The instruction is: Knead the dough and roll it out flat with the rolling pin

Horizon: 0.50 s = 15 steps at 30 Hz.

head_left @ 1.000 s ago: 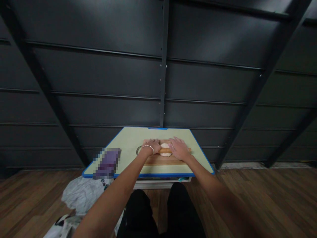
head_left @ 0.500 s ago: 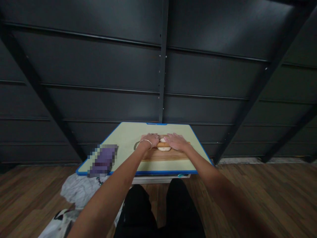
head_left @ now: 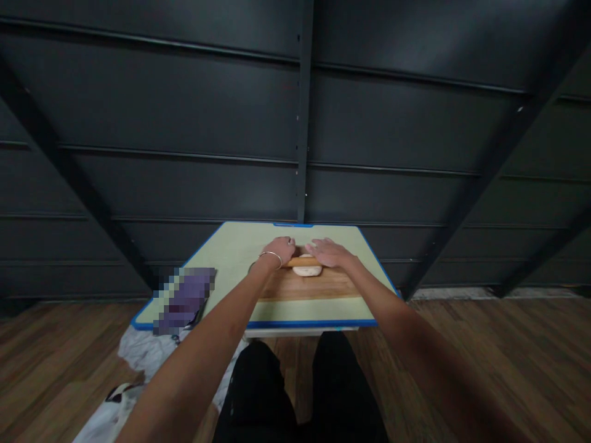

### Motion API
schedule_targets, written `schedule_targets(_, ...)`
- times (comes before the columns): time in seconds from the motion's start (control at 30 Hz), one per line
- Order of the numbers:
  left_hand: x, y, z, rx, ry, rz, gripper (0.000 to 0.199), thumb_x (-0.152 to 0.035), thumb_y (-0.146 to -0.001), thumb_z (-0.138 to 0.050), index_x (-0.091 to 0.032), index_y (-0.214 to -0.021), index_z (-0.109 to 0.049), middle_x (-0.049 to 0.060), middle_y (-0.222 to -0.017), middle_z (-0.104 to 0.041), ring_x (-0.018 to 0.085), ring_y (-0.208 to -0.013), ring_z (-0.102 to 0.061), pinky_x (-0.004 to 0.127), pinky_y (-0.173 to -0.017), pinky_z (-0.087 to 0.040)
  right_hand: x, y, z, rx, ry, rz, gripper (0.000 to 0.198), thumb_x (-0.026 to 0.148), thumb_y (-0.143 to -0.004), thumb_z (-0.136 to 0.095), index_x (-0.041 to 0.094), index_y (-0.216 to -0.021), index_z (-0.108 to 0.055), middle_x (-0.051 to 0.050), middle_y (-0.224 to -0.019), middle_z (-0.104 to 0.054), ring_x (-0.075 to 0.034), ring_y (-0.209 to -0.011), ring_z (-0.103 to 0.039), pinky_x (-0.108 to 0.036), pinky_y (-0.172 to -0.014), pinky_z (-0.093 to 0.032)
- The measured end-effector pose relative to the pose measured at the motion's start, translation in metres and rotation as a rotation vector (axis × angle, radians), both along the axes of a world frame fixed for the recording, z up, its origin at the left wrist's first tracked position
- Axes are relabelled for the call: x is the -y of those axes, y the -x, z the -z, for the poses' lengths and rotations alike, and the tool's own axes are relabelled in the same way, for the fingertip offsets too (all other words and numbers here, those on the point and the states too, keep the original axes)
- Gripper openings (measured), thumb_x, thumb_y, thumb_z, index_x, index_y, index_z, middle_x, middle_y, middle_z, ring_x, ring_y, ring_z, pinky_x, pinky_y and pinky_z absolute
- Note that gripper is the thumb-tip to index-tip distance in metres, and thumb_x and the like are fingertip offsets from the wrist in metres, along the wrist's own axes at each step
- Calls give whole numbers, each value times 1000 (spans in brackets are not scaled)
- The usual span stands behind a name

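A wooden rolling pin [head_left: 300, 262] lies crosswise over a flattened piece of pale dough [head_left: 307, 271]. My left hand [head_left: 281, 247], with a thin bangle at the wrist, is closed over the pin's left part. Over its right part, my right hand [head_left: 331, 253] is closed on it too, palm down with fingers pointing inward. Dough shows on the near side of the pin, and a little shows past it between my hands. Under both is a wooden board [head_left: 305, 289]. The pin's ends are mostly covered by my hands.
A pale yellow table top [head_left: 231, 246] with a blue rim carries the board. At its left edge lies a purple, partly pixelated item [head_left: 187, 298]. Crumpled light cloth [head_left: 148, 351] hangs below it at the left. A dark panelled wall [head_left: 221, 123] rises behind the table.
The rolling pin has rolled slightly away from me across the dough under both hands. The dough now looks a little wider on the near side. The view has tilted slightly.
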<state>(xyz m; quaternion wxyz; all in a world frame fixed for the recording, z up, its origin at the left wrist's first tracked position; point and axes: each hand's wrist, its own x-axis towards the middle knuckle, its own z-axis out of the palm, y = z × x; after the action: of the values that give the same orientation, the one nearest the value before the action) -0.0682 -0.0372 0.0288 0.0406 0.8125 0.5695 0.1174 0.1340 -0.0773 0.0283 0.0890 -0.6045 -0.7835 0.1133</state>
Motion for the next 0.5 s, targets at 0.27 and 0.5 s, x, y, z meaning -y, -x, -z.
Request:
schedule_targets(0.27, 4, -3, -10, 45, -70, -121, 49, -37, -101, -30, -16, -96, -75, 17, -109, -75, 25, -100, -71, 33, -88, -52, -14, 3, -3, 6, -98, -50, 73, 67, -104, -17, 16, -137, -59, -16, -148, -56, -28, -137, -50, -40, -115, -32)
schedule_targets(0.5, -13, -4, -4, 57, -93, -154, 53, -41, -103, -30, -16, -103, -76, 18, -113, -75, 27, -103, -71, 35, -89, -52, -18, 5, -6, -30, -249, 116, 71, 64, -105, -15, 14, -128, -60, -18, -129, -67, -28, -123, -59, -37, -105, -39)
